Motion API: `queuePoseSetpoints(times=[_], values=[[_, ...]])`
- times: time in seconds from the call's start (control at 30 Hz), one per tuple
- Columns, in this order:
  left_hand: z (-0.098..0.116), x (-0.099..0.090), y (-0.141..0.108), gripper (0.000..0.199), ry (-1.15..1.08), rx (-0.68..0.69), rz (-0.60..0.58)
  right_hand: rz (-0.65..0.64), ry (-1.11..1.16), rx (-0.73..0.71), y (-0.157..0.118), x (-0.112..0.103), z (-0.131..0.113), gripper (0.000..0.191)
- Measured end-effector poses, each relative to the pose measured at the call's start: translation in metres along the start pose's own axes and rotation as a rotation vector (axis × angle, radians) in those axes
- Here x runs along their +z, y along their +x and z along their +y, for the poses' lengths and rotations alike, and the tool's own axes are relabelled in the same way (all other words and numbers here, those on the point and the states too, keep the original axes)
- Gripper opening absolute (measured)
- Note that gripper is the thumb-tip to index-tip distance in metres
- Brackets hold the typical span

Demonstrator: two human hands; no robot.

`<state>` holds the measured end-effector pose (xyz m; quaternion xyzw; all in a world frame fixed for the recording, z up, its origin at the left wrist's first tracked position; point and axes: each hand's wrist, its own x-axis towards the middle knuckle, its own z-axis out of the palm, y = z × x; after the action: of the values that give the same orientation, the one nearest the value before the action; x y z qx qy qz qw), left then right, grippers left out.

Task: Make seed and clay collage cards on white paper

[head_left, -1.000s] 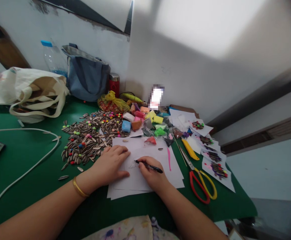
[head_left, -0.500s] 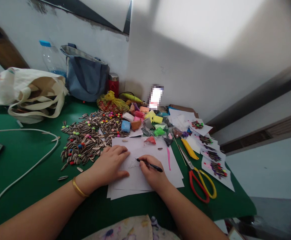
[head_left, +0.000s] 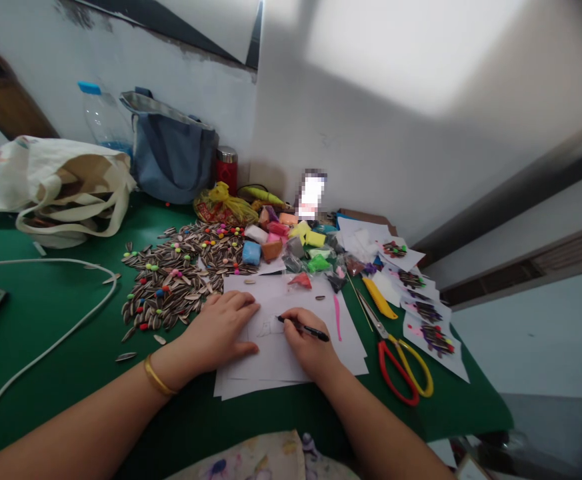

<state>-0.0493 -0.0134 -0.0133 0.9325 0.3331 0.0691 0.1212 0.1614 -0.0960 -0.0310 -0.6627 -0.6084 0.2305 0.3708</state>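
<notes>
My right hand (head_left: 311, 343) grips a black pen (head_left: 311, 331), its tip at a small line drawing (head_left: 267, 328) on white paper (head_left: 275, 367). Flat on the left part of the same sheet lies my left hand (head_left: 225, 330), fingers stretched and thumb apart. More sheets show beneath the top one. A pink strip (head_left: 338, 318) rests on the paper to the right of the pen, and a single sunflower seed (head_left: 319, 297) lies above it. Beyond my left hand spreads a heap of striped sunflower seeds (head_left: 171, 283) mixed with small coloured pieces.
Right of the paper are scissors (head_left: 403, 367) with red and yellow handles, a yellow cutter (head_left: 379, 298) and seed-decorated sheets (head_left: 435, 337). Packets of coloured clay (head_left: 272, 251) sit behind. Bags (head_left: 175, 157), a red flask (head_left: 227, 170) and a white cable (head_left: 71, 320) occupy the left and back.
My right hand and the pen have shifted slightly to the right across the paper. A little more line shows in the drawing. My left hand stays in place.
</notes>
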Motion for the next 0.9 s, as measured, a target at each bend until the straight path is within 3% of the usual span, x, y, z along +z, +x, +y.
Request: queuePoseSetpoints(times=[0.37, 0.9], values=[[-0.0011, 0.0022, -0.0002, 0.066, -0.002, -0.007, -0.002, -0.043, 0.004, -0.023, -0.0028, 0.0001, -0.0032, 0.017], [-0.0025, 0.0039, 0.0000, 0.066, 0.004, -0.003, -0.001, 0.017, 0.002, -0.006, -0.0012, -0.0034, 0.0011, 0.017]])
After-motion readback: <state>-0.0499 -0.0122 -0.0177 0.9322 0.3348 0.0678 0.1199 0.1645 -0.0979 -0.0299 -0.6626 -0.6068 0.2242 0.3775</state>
